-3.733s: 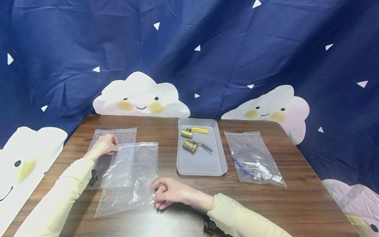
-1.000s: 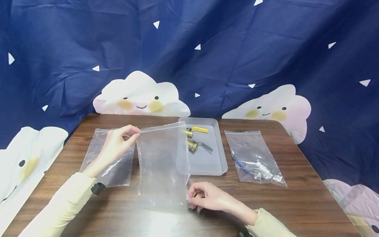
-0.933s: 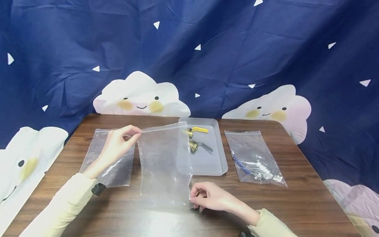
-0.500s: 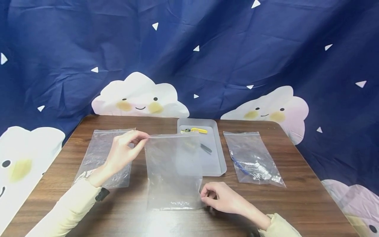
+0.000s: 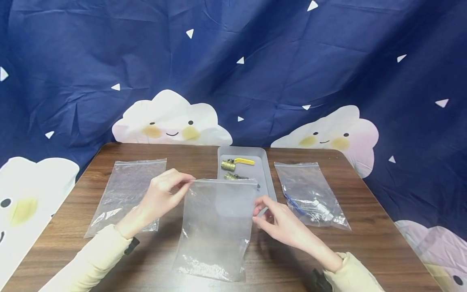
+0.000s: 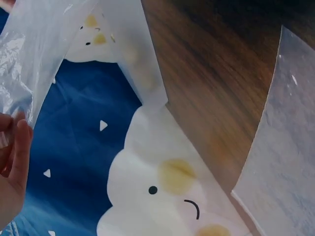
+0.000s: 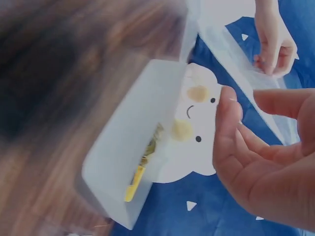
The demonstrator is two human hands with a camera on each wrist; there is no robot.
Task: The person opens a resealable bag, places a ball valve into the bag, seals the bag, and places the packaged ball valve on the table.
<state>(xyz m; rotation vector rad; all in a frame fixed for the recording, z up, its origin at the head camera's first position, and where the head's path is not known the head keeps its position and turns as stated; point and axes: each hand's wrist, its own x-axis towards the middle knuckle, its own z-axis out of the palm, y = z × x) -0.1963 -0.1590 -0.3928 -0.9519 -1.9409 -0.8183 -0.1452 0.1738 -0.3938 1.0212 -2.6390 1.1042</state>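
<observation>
A clear zip bag [image 5: 217, 231] hangs over the table's front middle, its zip edge at the top. My left hand [image 5: 160, 198] pinches its upper left corner between thumb and fingers. Beside the bag's upper right edge is my right hand [image 5: 284, 225]; in the right wrist view, its thumb and fingers [image 7: 229, 118] stand apart with nothing between them. Behind the bag, a translucent plastic tray [image 5: 269, 186] holds a brass ball valve with a yellow lever [image 5: 228, 165]. A second brass valve [image 5: 230, 176] lies nearer, its lever mostly hidden by the bag.
Another clear zip bag [image 5: 127, 182] lies flat on the left of the wooden table [image 5: 368, 243]. On the right lies a zip bag [image 5: 303, 182] containing a blue strip and several shiny white pieces. A blue cloud-patterned cloth [image 5: 255, 81] hangs behind the table.
The bag was lifted off the left bag and carried right, and is now lower and nearer. My right hand has let go of its lower right corner and moved up along its edge.
</observation>
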